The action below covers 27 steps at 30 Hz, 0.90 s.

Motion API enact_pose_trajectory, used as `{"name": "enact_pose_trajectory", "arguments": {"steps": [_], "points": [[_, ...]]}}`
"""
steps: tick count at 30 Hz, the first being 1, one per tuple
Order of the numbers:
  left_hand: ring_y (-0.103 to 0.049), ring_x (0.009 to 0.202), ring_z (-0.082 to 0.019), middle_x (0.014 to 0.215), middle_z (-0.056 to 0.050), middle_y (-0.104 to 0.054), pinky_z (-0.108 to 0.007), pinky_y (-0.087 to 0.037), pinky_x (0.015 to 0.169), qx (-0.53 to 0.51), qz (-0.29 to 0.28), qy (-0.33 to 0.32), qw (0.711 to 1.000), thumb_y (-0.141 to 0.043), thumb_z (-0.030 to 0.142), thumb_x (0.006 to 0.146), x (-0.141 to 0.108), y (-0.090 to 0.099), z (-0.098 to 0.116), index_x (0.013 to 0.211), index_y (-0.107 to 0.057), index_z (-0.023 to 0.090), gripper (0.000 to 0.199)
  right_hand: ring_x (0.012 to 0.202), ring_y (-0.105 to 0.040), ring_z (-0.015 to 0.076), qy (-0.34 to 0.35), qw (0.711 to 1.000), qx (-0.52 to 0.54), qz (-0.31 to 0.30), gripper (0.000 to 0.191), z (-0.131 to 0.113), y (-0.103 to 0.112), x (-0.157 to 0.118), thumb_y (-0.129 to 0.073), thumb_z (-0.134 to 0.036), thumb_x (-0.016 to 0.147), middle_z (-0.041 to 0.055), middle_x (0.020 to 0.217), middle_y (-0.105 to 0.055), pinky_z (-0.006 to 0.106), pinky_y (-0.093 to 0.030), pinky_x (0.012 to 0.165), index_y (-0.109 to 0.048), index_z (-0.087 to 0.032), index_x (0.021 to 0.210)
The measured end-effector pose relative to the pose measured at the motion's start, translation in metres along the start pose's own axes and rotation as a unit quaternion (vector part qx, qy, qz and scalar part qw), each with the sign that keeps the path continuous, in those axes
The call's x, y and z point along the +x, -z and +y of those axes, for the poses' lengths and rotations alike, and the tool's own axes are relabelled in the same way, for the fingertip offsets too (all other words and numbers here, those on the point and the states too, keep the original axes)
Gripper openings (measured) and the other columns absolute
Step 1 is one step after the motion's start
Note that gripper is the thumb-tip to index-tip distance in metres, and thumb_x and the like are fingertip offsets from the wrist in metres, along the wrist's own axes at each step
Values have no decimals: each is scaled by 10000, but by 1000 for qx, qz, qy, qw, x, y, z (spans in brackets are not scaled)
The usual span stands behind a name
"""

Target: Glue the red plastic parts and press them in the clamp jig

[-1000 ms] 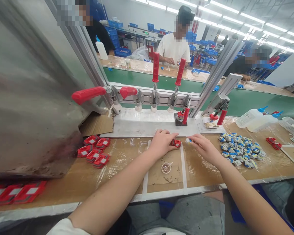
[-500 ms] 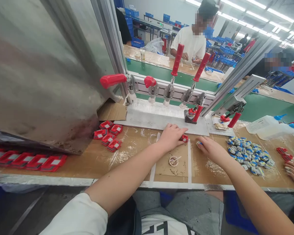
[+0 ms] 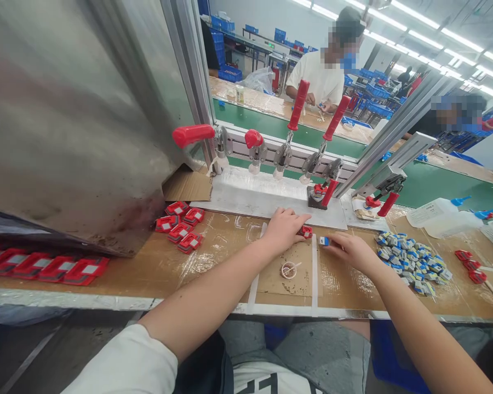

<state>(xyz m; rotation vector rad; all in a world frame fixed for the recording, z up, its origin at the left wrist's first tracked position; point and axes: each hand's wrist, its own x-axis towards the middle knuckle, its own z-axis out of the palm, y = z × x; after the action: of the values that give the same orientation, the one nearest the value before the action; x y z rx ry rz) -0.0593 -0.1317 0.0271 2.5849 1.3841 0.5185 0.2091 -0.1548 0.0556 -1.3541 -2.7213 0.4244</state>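
Red rectangular plastic frame sits over the brown desk between the left hand's thumb and fingers, apparently for steadiness; the right hand pinches a small blue-and-white block by one end, seemingly keeping the other exposed.

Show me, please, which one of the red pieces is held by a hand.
It is the red piece in the left hand, just left of the blue-and-white block in the right hand. No hand touches the other red pieces.
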Motion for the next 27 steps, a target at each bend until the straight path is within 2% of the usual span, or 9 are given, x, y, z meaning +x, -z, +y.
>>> {"name": "enact_pose_trajectory", "arguments": {"steps": [4, 9, 17, 23, 27], "points": [[-597, 1129, -316, 1103, -94, -750, -405, -328, 899, -10, -5, 4, 1000, -803, 430, 850, 2, 1, -1, 1459, -528, 246, 693, 854, -705, 236, -12, 995, -93, 13, 328, -20, 10, 30, -482, -376, 1063, 115, 1075, -733, 290, -467, 683, -659, -194, 1270], [-599, 1125, -310, 1097, -101, -741, -403, -338, 902, -7, -13, 14, 1000, -804, 461, 842, 2, 3, 0, 1435, -549, 251, 678, 848, -710, 231, -21, 983, -176, -48, 281, -34, 19, 55, -510, -360, 1060, 104, 1104, -738, 267, -398, 622, -679, -195, 1214], [-604, 1107, -323, 1069, -113, -730, -411, -338, 903, -4, -3, 12, 1000, -804, 455, 839, 3, 2, 0, 1404, -585, 261, 636, 821, -720, 251, -46, 966, -244, -74, 317, -45, 15, 60, -476, -390, 1065, 118, 1052, -757, 293, -408, 604, -675, -192, 1213], [-594, 1116, -316, 1087, -93, -748, -415, -332, 906, 4, -8, 5, 1000, -797, 419, 850, 2, 3, 2, 1349, -606, 269, 556, 842, -724, 262, -60, 965, -244, -78, 345, -52, 12, 63, -437, -395, 1077, 124, 1024, -757, 295, -432, 624, -691, -185, 1181], [-590, 1108, -317, 1135, -95, -752, -424, -336, 900, 20, 4, -17, 1000, -762, 414, 880, -1, 5, 5, 1368, -581, 258, 544, 888, -729, 281, -75, 968, -229, -68, 408, -57, 18, 58, -508, -451, 1053, 136, 1096, -751, 298, -453, 653, -629, -183, 1337]]}}
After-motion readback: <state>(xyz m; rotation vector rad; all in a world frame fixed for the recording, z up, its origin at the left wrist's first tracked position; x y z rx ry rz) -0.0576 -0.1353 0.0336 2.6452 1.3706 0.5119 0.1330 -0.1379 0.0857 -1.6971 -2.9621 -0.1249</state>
